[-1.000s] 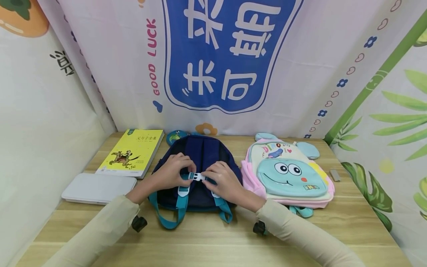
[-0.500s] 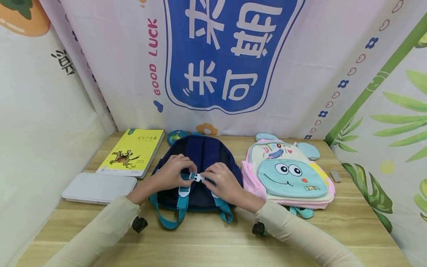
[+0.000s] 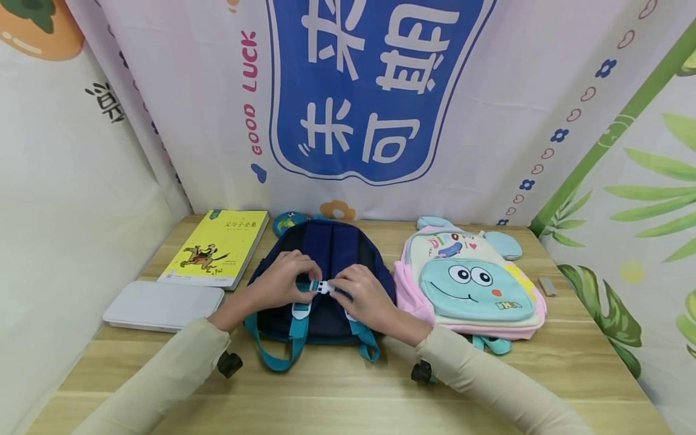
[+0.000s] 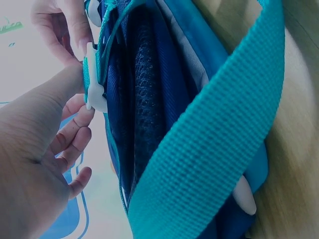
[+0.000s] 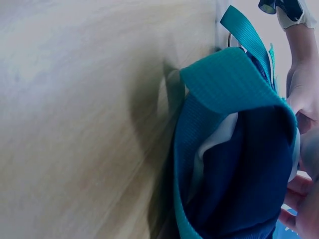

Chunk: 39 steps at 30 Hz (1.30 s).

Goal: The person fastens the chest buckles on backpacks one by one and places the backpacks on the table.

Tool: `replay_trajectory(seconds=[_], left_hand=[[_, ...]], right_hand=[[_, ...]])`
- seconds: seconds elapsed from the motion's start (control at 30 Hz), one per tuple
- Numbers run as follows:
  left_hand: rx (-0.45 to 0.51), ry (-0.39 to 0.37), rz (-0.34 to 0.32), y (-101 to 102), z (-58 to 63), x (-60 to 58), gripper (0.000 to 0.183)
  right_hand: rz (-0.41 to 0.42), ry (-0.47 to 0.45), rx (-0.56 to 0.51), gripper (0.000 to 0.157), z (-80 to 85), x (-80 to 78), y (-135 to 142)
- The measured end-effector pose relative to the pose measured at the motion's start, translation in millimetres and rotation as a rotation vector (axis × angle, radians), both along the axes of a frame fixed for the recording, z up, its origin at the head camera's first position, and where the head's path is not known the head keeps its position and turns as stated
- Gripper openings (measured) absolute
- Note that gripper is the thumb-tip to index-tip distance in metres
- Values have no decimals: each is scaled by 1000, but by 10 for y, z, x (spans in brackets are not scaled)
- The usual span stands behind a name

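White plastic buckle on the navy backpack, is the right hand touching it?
Touching: the head view shows the right hand pinching the white plastic buckle at its right end.

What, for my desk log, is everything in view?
Table: 1, brown, underneath
Cloth: count unclear, printed white, behind, beside table
Book: 1, yellow, back left
Case: 1, white, in front of book
Backpack: 1, navy, centre
Straps: two or more, teal, on backpack
Buckle: 1, white, between hands
Round piece: 1, bluish, at backpack's far edge
Second backpack: 1, pink-cream-blue, right
Small bar: 1, grey, far right
Wrist devices: 2, black, at wrists
Sleeves: 2, beige, on arms
Left hand: 1, bare, at buckle's left
Right hand: 1, bare, at buckle's right
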<state>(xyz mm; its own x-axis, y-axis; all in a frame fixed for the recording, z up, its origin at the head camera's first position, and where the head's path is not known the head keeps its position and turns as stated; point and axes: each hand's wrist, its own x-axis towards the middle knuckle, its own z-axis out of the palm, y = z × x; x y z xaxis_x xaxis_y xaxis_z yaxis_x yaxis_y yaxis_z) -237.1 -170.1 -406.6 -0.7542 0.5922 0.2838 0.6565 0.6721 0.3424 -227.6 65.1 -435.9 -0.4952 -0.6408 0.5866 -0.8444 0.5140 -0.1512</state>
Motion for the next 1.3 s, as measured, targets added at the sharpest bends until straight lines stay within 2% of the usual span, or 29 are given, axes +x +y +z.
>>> replay_trajectory(seconds=[0.7, 1.3], left_hand=[[38, 31, -9, 13, -12, 14, 21], [51, 5, -17, 30, -11, 24, 21]], right_hand=[[15, -84, -60, 21, -20, -2, 1], [28, -117, -97, 20, -28, 12, -1]])
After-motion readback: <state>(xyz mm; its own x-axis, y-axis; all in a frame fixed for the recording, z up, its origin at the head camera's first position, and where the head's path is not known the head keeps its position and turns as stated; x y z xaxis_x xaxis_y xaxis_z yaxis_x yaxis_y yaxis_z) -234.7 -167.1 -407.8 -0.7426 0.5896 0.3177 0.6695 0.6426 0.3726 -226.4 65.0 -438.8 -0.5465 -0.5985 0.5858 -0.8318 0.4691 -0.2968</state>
